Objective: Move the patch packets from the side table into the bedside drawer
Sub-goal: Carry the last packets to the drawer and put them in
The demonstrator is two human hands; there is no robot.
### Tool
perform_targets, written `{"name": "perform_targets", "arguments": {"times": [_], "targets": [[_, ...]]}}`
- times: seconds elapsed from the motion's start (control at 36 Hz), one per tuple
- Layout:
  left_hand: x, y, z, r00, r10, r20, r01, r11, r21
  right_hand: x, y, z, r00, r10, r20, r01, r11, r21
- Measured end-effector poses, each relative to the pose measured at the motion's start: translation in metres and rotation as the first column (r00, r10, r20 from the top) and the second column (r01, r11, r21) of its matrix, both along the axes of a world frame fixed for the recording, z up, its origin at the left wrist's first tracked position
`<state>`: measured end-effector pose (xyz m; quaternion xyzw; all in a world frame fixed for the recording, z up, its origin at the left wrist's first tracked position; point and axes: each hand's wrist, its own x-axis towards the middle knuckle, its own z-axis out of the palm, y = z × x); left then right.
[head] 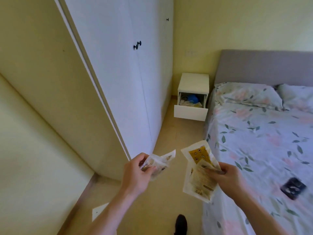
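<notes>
The left hand (pixel 135 173) has its grip pinched on a small bunch of patch packets (pixel 156 164). To the right, the right hand (pixel 227 177) grips more, a yellow-printed packet (pixel 199 156) topmost. Both bunches are in the air above the floor beside the bed (pixel 264 133). Far ahead the bedside drawer (pixel 190 108) stands open (already holding some things), well apart from the hands. I judge the carry is underway; dropping them in remains.

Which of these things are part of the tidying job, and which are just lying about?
Part of the job:
packets in left hand
packets in right hand
open bedside drawer

Just lying about:
dark packet on the bed
wardrobe
pillows
</notes>
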<state>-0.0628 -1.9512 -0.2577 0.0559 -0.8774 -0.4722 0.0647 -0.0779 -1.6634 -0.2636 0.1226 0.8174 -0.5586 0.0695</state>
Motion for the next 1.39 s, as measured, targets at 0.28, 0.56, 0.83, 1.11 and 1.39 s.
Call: {"name": "perform_targets", "arguments": {"times": [0.28,0.56,0.83,1.11,1.39], "targets": [[-0.178,0.026,0.001,0.999,-0.016,0.030,0.016,1.000,0.002,-0.173,0.022,0.006,1.000,0.006,0.031,-0.006,1.000,0.004],[-0.343,0.055,-0.001,0.996,-0.062,0.059,0.062,0.998,0.008,-0.336,0.048,0.010,1.000,0.007,-0.002,-0.006,0.999,0.040],[-0.546,0.074,-0.021,0.982,-0.179,0.062,0.176,0.983,0.043,-0.504,0.068,-0.007,0.989,-0.144,0.026,0.141,0.986,0.085],[-0.729,0.118,-0.051,0.931,-0.322,0.175,0.324,0.946,0.017,-0.619,0.098,-0.009,0.956,-0.291,0.034,0.289,0.956,0.059],[-0.875,0.178,-0.086,0.897,-0.377,0.232,0.382,0.924,0.023,-0.752,0.171,-0.033,0.915,-0.387,0.116,0.385,0.922,0.043]]}}
